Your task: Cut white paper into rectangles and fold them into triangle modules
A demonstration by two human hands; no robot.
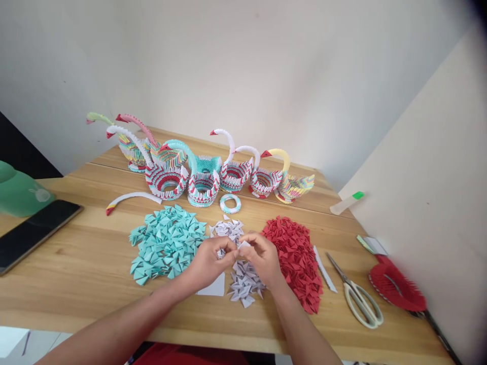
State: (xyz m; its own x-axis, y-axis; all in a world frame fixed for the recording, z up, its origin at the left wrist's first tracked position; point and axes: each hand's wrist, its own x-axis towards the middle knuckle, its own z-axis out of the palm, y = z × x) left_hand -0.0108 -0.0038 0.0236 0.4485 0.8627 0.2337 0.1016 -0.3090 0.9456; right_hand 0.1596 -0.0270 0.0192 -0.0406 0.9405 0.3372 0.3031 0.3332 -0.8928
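Between the fingertips of both hands is a small folded white paper piece (244,245). My left hand (212,259) pinches its left side, and my right hand (263,256) holds it from the right. Beneath them lie loose pale paper triangles, one heap (246,284) in front and another (227,229) behind. A flat white sheet (213,287) is partly covered by my left hand. To the left spreads a turquoise heap of folded triangles (169,243); a red heap (294,258) sits on the right.
Several folded-paper swans (167,181) stand along the back. A turquoise-and-white paper ring (230,204) and a loose white swan neck (133,196) lie before them. Scissors (359,299) and a red brush-like object (397,286) are at right, a phone (38,233) at left.
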